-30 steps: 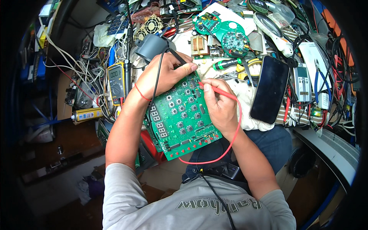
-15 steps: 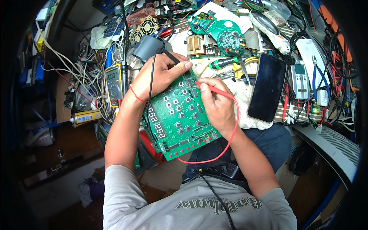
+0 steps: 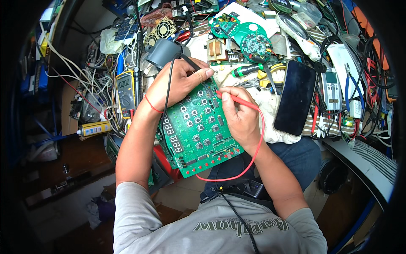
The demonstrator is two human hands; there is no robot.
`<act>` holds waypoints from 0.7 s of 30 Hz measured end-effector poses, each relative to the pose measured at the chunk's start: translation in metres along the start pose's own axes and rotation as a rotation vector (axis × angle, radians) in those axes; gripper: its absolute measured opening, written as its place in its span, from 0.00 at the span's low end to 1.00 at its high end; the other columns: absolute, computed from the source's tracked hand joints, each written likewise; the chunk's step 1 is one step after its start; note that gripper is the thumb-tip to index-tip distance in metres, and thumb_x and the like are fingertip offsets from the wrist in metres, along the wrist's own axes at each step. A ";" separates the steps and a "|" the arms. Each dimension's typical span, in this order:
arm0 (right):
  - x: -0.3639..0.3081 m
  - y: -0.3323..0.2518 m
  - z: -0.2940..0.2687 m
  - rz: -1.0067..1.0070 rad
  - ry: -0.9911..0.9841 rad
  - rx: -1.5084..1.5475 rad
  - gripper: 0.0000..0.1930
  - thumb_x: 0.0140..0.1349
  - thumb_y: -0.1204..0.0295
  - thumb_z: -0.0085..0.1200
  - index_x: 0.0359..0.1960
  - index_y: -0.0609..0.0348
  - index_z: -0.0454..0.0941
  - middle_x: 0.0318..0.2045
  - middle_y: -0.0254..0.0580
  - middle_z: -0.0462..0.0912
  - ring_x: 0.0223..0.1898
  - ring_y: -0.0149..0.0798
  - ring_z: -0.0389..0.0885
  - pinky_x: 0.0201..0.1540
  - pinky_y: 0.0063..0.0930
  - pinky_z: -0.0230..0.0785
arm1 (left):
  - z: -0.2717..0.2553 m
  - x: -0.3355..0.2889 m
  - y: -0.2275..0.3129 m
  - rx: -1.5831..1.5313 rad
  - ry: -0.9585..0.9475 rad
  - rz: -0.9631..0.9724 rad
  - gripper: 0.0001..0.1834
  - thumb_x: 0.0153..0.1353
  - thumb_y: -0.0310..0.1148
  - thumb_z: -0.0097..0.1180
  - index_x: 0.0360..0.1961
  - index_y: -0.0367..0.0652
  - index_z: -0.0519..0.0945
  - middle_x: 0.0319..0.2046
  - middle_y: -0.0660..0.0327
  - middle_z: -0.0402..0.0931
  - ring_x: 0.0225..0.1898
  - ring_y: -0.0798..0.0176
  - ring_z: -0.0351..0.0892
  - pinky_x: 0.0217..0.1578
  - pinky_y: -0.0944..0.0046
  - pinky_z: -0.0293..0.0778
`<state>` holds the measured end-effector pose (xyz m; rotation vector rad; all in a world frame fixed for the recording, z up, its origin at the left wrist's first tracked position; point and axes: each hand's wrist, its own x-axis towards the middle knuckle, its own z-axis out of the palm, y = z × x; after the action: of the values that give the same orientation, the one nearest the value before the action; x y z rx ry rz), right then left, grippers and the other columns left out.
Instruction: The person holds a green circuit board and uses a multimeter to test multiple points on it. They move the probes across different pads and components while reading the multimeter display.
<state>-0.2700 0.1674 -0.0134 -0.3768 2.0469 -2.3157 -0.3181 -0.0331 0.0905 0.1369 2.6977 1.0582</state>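
Note:
A green circuit board (image 3: 203,142) with push buttons and a row of digit displays tilts over my lap. My left hand (image 3: 182,82) lies across its upper left part, closed around a black test probe (image 3: 189,62); the probe's tip is hidden. From the right, my right hand (image 3: 240,112) pinches a red test probe (image 3: 239,100), whose tip is at chips near the board's upper right edge. The red lead loops down below the board. Left of my left forearm a yellow multimeter (image 3: 125,95) stands with its display lit.
A black phone (image 3: 295,98) lies right of my right hand. Past the board are a green-handled screwdriver (image 3: 248,69), a transformer (image 3: 215,50), round green boards (image 3: 255,44) and a white magnifier (image 3: 298,34). Tangled cables (image 3: 91,76) crowd the left; blue-handled pliers (image 3: 352,86) lie far right.
The multimeter's reading has changed slightly. Both hands, the probes and the board look almost still.

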 end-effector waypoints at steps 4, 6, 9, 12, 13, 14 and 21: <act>-0.001 0.001 0.000 -0.008 0.000 -0.001 0.09 0.78 0.73 0.57 0.50 0.66 0.83 0.43 0.43 0.86 0.44 0.34 0.84 0.50 0.29 0.76 | 0.002 0.001 0.003 0.002 0.023 0.040 0.21 0.74 0.44 0.64 0.46 0.31 0.88 0.43 0.50 0.91 0.43 0.57 0.91 0.45 0.57 0.82; -0.001 0.003 -0.001 -0.011 0.005 -0.019 0.09 0.78 0.73 0.56 0.50 0.66 0.83 0.43 0.43 0.86 0.44 0.34 0.84 0.50 0.29 0.76 | 0.002 0.001 0.006 -0.027 -0.010 -0.056 0.19 0.73 0.39 0.65 0.44 0.29 0.89 0.47 0.47 0.90 0.51 0.55 0.88 0.52 0.58 0.80; -0.001 0.005 0.002 -0.002 0.030 -0.017 0.07 0.73 0.76 0.58 0.49 0.63 0.85 0.41 0.49 0.87 0.43 0.48 0.87 0.48 0.37 0.78 | -0.001 -0.001 0.012 0.019 -0.023 -0.093 0.17 0.71 0.38 0.67 0.46 0.30 0.90 0.51 0.47 0.89 0.54 0.55 0.87 0.55 0.59 0.80; -0.002 0.004 0.002 0.051 0.021 0.005 0.07 0.74 0.75 0.58 0.48 0.64 0.85 0.41 0.48 0.87 0.43 0.47 0.88 0.49 0.37 0.78 | -0.004 0.000 0.014 0.046 -0.058 -0.062 0.19 0.70 0.40 0.68 0.47 0.31 0.89 0.52 0.49 0.89 0.55 0.56 0.88 0.54 0.59 0.81; -0.002 0.004 0.002 0.049 0.021 0.004 0.07 0.75 0.75 0.57 0.48 0.64 0.85 0.41 0.48 0.87 0.43 0.47 0.88 0.49 0.37 0.78 | -0.004 -0.001 0.014 0.035 -0.050 -0.068 0.19 0.70 0.40 0.69 0.47 0.31 0.89 0.52 0.49 0.89 0.54 0.56 0.88 0.54 0.59 0.81; -0.002 0.005 0.002 0.047 0.024 -0.001 0.07 0.75 0.75 0.57 0.48 0.64 0.85 0.41 0.48 0.87 0.43 0.46 0.88 0.49 0.37 0.78 | -0.003 -0.001 0.014 0.022 -0.042 -0.070 0.19 0.70 0.40 0.69 0.47 0.31 0.90 0.52 0.49 0.89 0.53 0.56 0.89 0.53 0.59 0.81; -0.003 0.004 0.001 0.037 0.023 -0.029 0.08 0.77 0.74 0.57 0.49 0.64 0.84 0.41 0.47 0.87 0.44 0.44 0.88 0.49 0.36 0.79 | 0.000 0.001 0.009 0.049 -0.026 -0.052 0.17 0.68 0.40 0.71 0.44 0.35 0.92 0.51 0.49 0.89 0.52 0.54 0.89 0.53 0.58 0.82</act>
<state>-0.2673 0.1664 -0.0174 -0.3116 2.0816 -2.2827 -0.3195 -0.0268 0.0966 0.0887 2.6892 0.9698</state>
